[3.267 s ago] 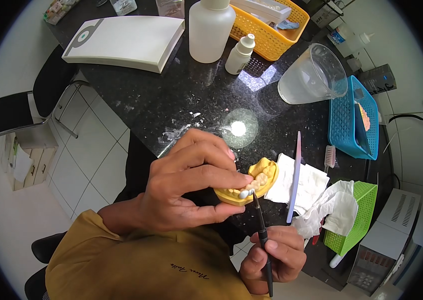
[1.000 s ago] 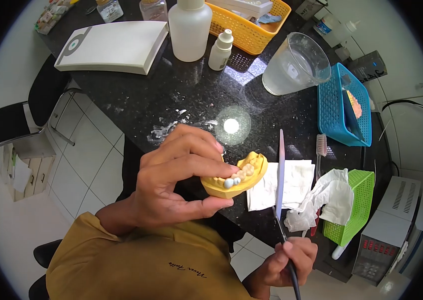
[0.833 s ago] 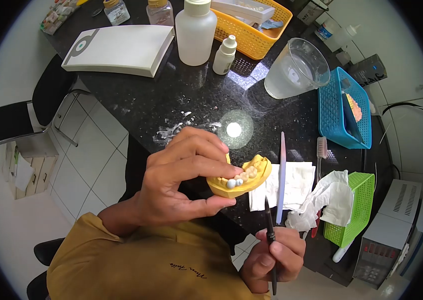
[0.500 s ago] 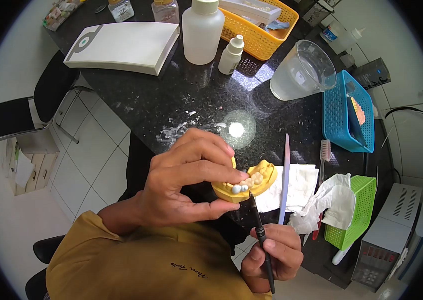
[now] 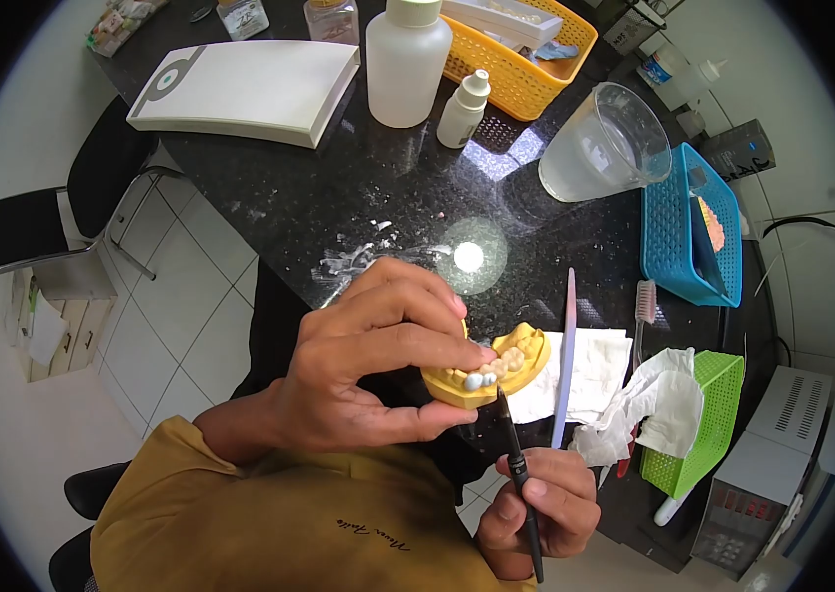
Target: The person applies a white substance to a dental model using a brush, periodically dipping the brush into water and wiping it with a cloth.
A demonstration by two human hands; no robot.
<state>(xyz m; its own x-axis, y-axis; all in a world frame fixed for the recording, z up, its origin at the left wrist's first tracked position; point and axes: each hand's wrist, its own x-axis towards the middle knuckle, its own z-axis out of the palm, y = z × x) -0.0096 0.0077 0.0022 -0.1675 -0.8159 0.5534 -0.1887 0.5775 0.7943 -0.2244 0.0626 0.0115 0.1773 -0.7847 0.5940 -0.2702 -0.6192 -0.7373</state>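
My left hand [image 5: 378,355] is closed around a yellow dental model [image 5: 531,345], with its thumb at the near side and a fingertip resting by the teeth. Along the model runs a row of tooth-coloured crowns [image 5: 511,361], and two greyish-white ones [image 5: 477,381] show nearest the thumb. Pinched in my right hand [image 5: 550,498] is a slim black brush [image 5: 519,464], held upright. Its fine tip reaches the model's front edge, close to the teeth; whether it touches cannot be told. My fingers hide the model's left part.
A purple-white file [image 5: 566,355] lies across a folded tissue [image 5: 597,365]. Behind are a glass of water [image 5: 590,158], a dropper bottle [image 5: 463,111], a large white bottle [image 5: 407,74] and a white box [image 5: 240,94]. Blue [image 5: 659,232] and green [image 5: 718,414] baskets stand right, near a toothbrush [image 5: 645,301].
The model has tilted and shifted slightly down and right in my left hand. The brush tip has moved a little with it. Both hands keep their holds.
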